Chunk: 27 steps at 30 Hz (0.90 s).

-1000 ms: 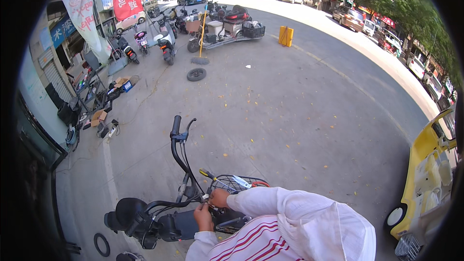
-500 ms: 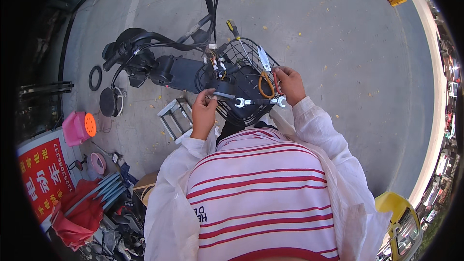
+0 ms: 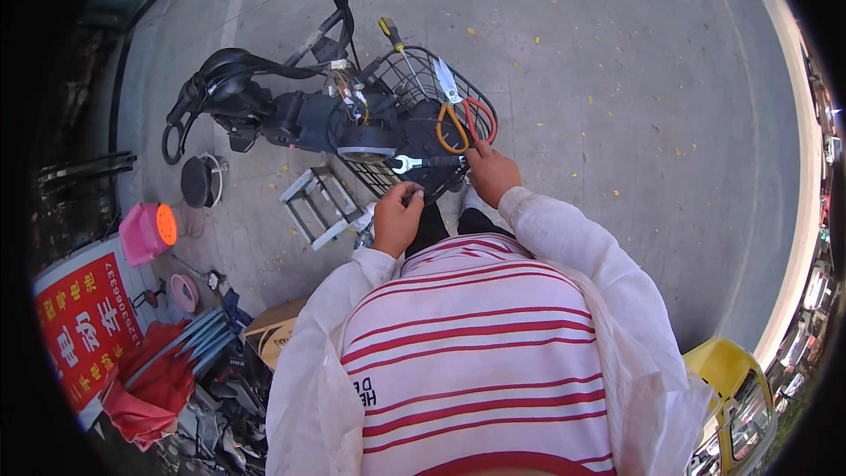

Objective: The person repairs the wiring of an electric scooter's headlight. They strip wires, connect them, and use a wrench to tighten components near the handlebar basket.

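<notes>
Steel gleams at the open end of a dark-shanked open-ended wrench (image 3: 434, 162), lying just beyond the fingertips of the left hand (image 3: 397, 219), its other end running to the fingertips of the right hand (image 3: 495, 174). The right fingers are curled close together there, with the orange-and-red-handled scissors (image 3: 448, 85) just beyond them; whether they grip wrench or scissors I cannot tell. The left thumb and forefinger nearly meet, with nothing visible between them, though a small thing could be hidden. Ahead of both sets of fingers, a black wire basket (image 3: 374, 179) carries these tools and a yellow-and-black screwdriver (image 3: 390, 33); ahead and left of the left fingers sit a round black lamp housing (image 3: 367, 140) and exposed wires (image 3: 349, 90) with white connectors (image 3: 339, 64). The step in hand looks like handling tools at the basket; the next move seems to call for a settled right-hand grip, clear of the scissor loops
</notes>
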{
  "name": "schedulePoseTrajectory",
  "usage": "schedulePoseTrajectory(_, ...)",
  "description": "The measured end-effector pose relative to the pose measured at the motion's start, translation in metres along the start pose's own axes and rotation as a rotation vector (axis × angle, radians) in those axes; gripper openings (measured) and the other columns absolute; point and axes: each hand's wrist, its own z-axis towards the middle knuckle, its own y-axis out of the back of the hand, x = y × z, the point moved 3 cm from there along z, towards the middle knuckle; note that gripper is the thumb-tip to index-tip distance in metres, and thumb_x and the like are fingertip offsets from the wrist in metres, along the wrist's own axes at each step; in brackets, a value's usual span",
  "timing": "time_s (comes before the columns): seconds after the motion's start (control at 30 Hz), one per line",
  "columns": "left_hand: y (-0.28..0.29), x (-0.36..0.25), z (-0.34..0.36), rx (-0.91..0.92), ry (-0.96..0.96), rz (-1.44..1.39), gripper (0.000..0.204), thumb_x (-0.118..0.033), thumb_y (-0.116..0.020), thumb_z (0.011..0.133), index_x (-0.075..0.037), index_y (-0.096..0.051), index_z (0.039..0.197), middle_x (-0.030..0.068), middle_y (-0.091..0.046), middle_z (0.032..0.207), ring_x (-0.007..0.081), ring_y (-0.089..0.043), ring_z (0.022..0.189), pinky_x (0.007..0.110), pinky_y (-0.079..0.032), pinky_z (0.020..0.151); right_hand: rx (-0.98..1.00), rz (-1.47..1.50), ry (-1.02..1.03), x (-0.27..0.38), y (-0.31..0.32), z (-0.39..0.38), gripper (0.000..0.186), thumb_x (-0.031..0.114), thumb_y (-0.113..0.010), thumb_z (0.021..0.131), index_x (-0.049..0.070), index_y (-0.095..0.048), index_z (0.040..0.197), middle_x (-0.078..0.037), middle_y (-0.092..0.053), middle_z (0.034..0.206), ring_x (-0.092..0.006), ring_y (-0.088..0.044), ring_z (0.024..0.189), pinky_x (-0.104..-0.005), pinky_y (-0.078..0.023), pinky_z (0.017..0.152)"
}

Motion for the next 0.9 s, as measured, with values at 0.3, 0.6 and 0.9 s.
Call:
schedulePoseTrajectory(0.3,-0.016,0.010,-0.017,0.251,0.297,-0.100,0.023,-0.014,-0.057,0.093,0.001,-0.064,0.110,0.0048,-0.065,0.085,0.0091,-0.056,0.070,0.024,-0.047,0.064,0.136,0.085,-0.008,-0.005,-0.017,0.004,0.025,0.014,-0.066,0.074,0.003,-0.059,0.095,-0.016,-0.064,0.096,-0.0354,-0.066,0.080,-0.0435,-0.054,0.072)
schedulePoseTrajectory(0.6,-0.030,-0.004,-0.027,0.298,0.497,-0.551,0.038,-0.019,-0.052,0.097,-0.001,-0.050,0.131,0.0092,-0.062,0.115,0.0143,-0.059,0.096,0.027,-0.049,0.078,0.382,0.766,0.054,-0.027,-0.009,-0.039,0.026,0.016,-0.070,0.074,-0.003,-0.063,0.091,-0.016,-0.067,0.080,-0.0241,-0.065,0.074,-0.0350,-0.051,0.068)
schedulePoseTrajectory(0.9,-0.039,-0.070,-0.018,0.367,0.220,-1.084,0.037,-0.016,-0.044,0.100,-0.004,-0.040,0.135,0.0116,-0.057,0.120,0.0261,-0.052,0.118,0.041,-0.039,0.104,0.592,1.461,0.059,0.014,0.049,-0.054,0.023,0.017,-0.068,0.087,-0.001,-0.063,0.102,-0.007,-0.068,0.091,-0.0111,-0.062,0.083,-0.0274,-0.049,0.074)
